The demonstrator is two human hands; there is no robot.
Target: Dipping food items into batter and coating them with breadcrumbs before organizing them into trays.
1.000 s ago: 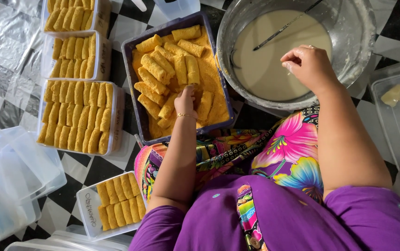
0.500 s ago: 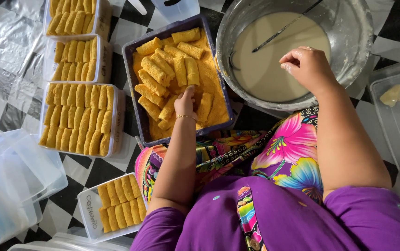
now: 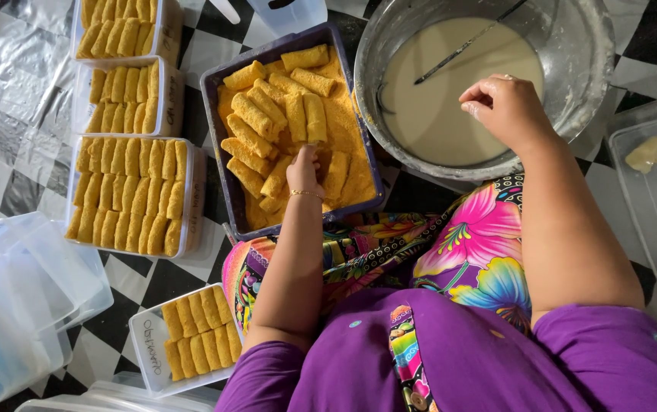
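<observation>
Down in the dark tray (image 3: 214, 114), my left hand (image 3: 304, 169) pinches a breaded roll (image 3: 276, 177); my right hand (image 3: 505, 105) hovers loosely curled, empty, over the batter bowl (image 3: 573, 46).

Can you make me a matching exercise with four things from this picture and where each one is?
Things:
1. left hand
2. right hand
3. spoon
4. stack of empty tubs

Places:
A. lying in the pale batter
B. at the floor's left edge
C. in the tray of breaded rolls
D. over the metal bowl

Pairs: 1-C, 2-D, 3-A, 4-B
</observation>
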